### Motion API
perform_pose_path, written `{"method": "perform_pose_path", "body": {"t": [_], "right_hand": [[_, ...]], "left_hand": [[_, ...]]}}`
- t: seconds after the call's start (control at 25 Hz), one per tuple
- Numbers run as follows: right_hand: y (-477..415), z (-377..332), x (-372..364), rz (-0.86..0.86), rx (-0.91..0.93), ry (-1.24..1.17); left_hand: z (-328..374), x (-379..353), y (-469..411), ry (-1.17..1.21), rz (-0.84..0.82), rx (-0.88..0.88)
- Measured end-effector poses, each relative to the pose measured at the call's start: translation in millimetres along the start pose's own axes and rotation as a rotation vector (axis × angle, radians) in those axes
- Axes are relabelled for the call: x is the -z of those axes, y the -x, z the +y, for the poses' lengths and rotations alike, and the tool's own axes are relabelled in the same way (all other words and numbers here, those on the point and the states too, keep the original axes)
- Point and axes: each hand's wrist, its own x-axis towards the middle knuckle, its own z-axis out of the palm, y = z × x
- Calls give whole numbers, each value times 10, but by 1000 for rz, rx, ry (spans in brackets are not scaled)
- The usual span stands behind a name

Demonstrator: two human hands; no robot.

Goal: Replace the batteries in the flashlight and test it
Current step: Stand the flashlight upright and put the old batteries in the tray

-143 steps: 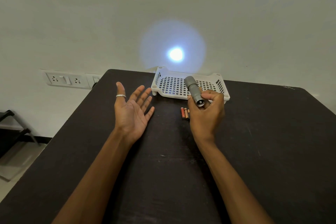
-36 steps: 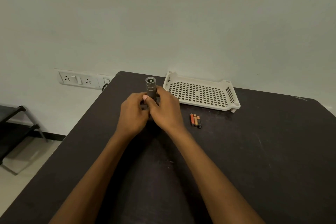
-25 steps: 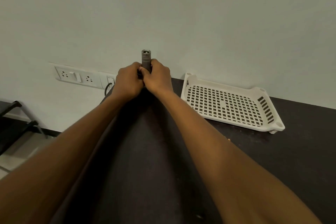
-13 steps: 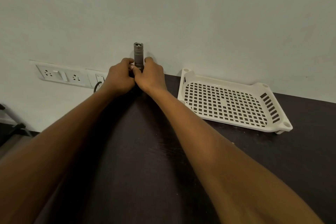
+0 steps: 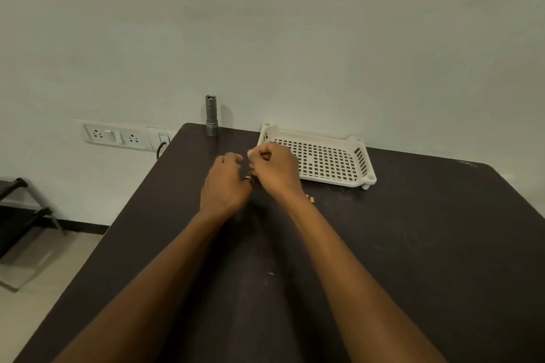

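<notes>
The grey flashlight (image 5: pixel 211 115) stands upright by itself at the table's far edge, close to the wall, and gives no light. My left hand (image 5: pixel 225 186) and my right hand (image 5: pixel 274 168) hover side by side over the dark table (image 5: pixel 413 244), well in front of the flashlight and apart from it. The fingers of both hands are curled, with nothing visible in them. A ring shows on my left hand. Small orange batteries (image 5: pixel 309 199) peek out beside my right wrist, mostly hidden by it.
A white perforated tray (image 5: pixel 358 153) lies at the back, just right of my right hand. A wall socket panel (image 5: pixel 115 136) with a plugged cable is left of the table's corner. A dark rack (image 5: pixel 20 212) stands on the floor at far left.
Both hands have let go of the flashlight and pulled back toward me. The flashlight stays standing at the far table edge. The beam seen earlier on the wall is gone.
</notes>
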Motion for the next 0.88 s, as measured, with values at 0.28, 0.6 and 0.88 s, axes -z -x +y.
{"method": "perform_pose_path", "body": {"t": [0.28, 0.6, 0.88], "right_hand": [[435, 484, 944, 86, -301, 444], [342, 635, 886, -9, -306, 513], [265, 546, 803, -143, -174, 734]], "left_hand": [[687, -294, 446, 1, -217, -12], [870, -480, 268, -177, -300, 86], [854, -333, 223, -477, -340, -53]]}}
